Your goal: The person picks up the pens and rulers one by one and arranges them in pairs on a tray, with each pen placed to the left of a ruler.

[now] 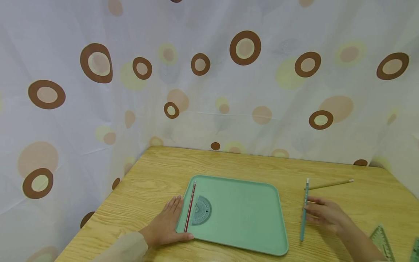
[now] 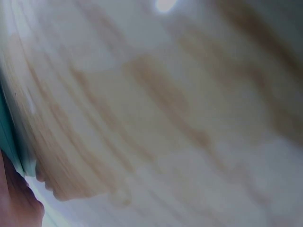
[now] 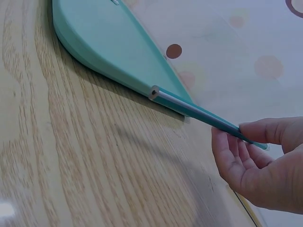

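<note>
My right hand [image 1: 325, 214] pinches a teal pencil [image 1: 304, 214] between thumb and fingertips, above the table just right of the green tray [image 1: 242, 218]. In the right wrist view, the pencil's flat, unsharpened end [image 3: 154, 92] points toward the camera. The left hand [image 1: 167, 225] rests at the tray's left edge, fingers straight along the side and thumb at the front corner. Inside the tray, near its left side, lie a red pencil [image 1: 190, 207] and a clear protractor [image 1: 201, 210]. The left wrist view shows only part of the left hand [image 2: 19, 203].
A yellowish pencil [image 1: 332, 184] lies on the table [image 1: 248, 165] behind my right hand. At the lower right are a clear green set square [image 1: 381, 240] and another green piece [image 1: 415, 249], cut off by the frame edge. A patterned curtain [image 1: 209, 87] hangs behind the table.
</note>
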The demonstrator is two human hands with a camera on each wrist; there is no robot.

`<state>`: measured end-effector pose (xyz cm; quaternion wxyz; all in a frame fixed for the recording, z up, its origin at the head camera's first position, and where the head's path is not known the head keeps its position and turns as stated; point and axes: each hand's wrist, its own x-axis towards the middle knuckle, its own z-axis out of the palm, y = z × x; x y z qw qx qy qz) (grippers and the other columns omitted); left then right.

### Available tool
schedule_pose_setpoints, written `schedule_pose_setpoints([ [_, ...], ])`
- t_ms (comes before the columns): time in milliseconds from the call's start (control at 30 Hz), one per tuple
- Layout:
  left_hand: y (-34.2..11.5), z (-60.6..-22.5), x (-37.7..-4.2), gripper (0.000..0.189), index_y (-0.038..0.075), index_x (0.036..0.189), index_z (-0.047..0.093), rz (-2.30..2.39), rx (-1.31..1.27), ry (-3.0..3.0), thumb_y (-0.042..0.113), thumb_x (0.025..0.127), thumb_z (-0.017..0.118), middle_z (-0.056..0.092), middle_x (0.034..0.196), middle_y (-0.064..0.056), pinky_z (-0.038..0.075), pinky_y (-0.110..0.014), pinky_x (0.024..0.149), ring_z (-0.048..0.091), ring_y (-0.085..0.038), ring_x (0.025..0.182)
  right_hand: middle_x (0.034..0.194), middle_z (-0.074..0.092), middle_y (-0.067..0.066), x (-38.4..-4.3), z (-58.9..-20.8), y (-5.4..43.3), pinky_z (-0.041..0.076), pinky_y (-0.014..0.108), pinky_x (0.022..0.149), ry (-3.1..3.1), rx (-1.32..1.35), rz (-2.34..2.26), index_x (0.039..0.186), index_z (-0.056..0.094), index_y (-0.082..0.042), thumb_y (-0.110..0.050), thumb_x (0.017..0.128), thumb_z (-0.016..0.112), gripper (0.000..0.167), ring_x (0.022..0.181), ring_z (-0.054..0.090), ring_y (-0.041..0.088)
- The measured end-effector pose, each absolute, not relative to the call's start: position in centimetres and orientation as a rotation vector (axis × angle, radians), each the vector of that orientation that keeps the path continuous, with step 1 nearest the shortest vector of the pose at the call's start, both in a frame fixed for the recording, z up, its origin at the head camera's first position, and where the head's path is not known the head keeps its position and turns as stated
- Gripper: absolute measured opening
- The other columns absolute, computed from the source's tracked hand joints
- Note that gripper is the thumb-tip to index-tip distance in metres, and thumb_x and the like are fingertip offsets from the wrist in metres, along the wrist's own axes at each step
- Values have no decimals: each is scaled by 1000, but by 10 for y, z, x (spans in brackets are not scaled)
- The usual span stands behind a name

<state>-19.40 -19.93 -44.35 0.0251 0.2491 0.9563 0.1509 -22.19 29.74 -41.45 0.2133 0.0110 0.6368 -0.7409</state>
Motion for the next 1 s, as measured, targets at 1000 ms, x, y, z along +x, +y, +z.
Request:
schedule_pose_setpoints([
  [1000,-199,-441,-194,109,-11,144,16,436,792,2972,67,78,54,17,150,-31,20,-51,114,17,-42,140,95,61,-5,-223,-409,257,56,29,78,1920,38,-1936,137,14,18,-7,91,57,68,85,64,8],
])
